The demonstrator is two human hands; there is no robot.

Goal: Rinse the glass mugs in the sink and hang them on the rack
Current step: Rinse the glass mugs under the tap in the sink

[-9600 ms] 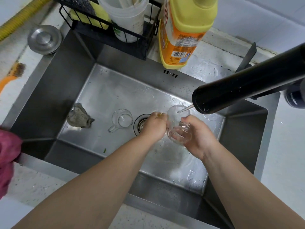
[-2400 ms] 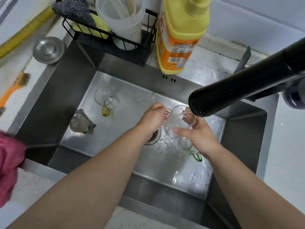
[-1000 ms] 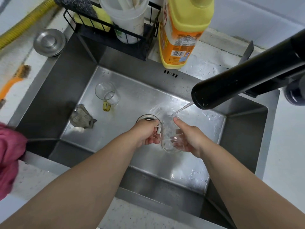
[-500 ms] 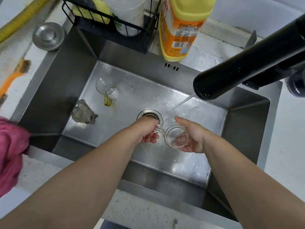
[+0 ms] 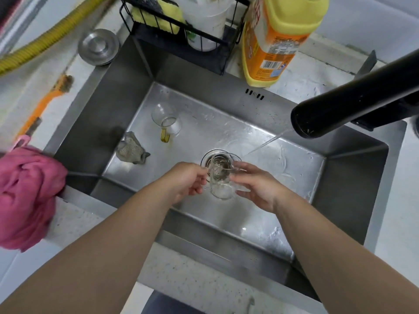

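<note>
Both hands hold one clear glass mug [image 5: 221, 180] above the drain [image 5: 212, 156] of a stainless steel sink [image 5: 353, 177]. On the mug's left, the left hand [image 5: 187, 181] has its fingers curled toward the glass at the side where the handle seems to be, though the clear handle is hard to make out. On the mug's right, the right hand [image 5: 256, 186] cups the wall of the glass with thumb and fingers spread around it. This mug is tilted, its mouth pointing away from the person and its base toward the camera. A thin stream of water [image 5: 264, 145] runs from a black faucet [image 5: 353, 103] at the upper right and lands on the sink floor just right of the mug's mouth. A second glass mug with a yellowish handle [image 5: 166, 122] lies on the sink floor toward the back left, well apart from the hands. A crumpled grey cloth [image 5: 131, 150] sits on the sink floor near it. Behind the sink stand a yellow and orange detergent bottle [image 5: 276, 39] and a black wire caddy [image 5: 181, 35] holding a white plastic cup [image 5: 204, 21] and a yellow sponge [image 5: 156, 18]. On the left counter are a round metal drain cover [image 5: 98, 49], an orange brush [image 5: 45, 100], a yellow hose [image 5: 45, 39] and a pink cloth [image 5: 27, 196] draped at the sink's edge.
</note>
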